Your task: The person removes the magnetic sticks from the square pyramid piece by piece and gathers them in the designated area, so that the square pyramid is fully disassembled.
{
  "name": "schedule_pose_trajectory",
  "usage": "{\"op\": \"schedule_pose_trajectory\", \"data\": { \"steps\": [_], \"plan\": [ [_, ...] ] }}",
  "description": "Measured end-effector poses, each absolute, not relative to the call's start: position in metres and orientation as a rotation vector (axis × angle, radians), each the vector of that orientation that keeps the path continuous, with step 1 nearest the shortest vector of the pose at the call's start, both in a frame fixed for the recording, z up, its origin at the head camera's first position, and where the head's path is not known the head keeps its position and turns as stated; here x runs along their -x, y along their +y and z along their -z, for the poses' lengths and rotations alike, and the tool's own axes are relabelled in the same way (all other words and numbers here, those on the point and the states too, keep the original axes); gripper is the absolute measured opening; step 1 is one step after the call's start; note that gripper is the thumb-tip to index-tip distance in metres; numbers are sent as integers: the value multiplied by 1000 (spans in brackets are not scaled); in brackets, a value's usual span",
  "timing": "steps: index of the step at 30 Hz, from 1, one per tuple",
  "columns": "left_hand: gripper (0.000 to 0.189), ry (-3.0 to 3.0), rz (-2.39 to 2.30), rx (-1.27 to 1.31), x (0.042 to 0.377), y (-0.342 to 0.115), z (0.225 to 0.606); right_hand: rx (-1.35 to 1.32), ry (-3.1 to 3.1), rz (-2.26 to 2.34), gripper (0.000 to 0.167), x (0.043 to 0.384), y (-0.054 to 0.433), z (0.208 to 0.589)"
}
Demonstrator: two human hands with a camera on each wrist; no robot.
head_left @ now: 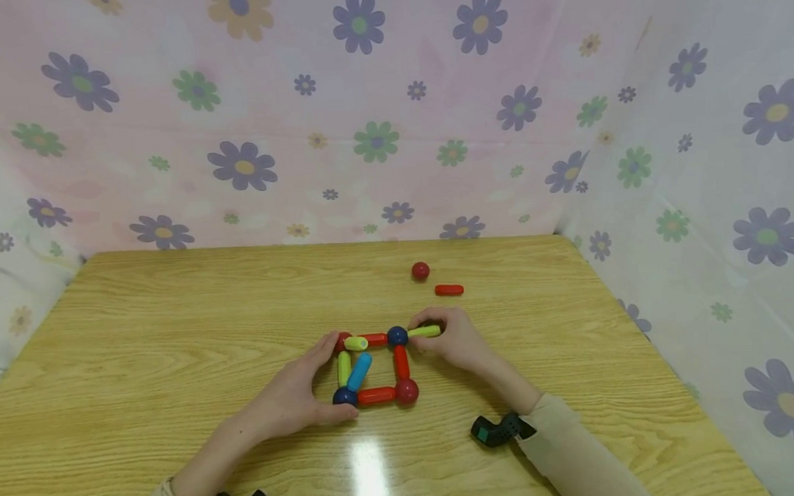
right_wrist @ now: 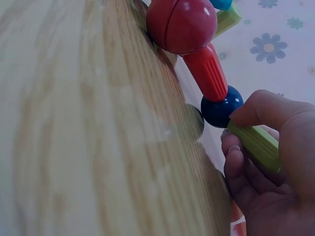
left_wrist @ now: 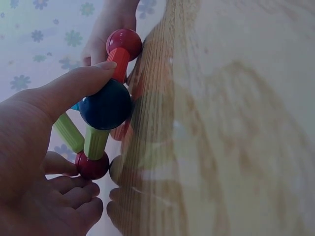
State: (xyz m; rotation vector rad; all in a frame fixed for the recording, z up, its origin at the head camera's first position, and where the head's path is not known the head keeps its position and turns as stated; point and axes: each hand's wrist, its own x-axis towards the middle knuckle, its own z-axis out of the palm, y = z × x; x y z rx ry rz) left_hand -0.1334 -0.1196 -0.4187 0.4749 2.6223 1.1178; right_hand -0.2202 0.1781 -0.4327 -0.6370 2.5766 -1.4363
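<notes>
The left hand (head_left: 290,399), spread wide, holds the left side of a multicoloured rod-and-ball square (head_left: 376,395); the right hand (head_left: 453,341) pinches a yellow-green ribbed rod (head_left: 424,331) at the square's far-right glossy dark-blue ball (head_left: 398,336).

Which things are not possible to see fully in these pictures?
Head view: far-left red ball, partly behind the left hand and a green rod.
Left wrist view: blue rod, mostly hidden by left thumb and dark blue ball.
Right wrist view: near red ball, cut by top edge.
Right wrist view: red patch, cut by bottom edge, unclear.
</notes>
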Motion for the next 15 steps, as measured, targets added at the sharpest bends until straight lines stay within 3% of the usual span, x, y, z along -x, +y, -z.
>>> {"op": "schedule_pose_trajectory", "data": {
  "steps": [9,15],
  "plan": [
    [119,2619,-1126,-481,134,-119,418,563,2600,1510,13,227,183,436],
    [118,2620,-1118,-481,134,-120,418,426,2636,1570,20,233,194,429]
  ]
}}
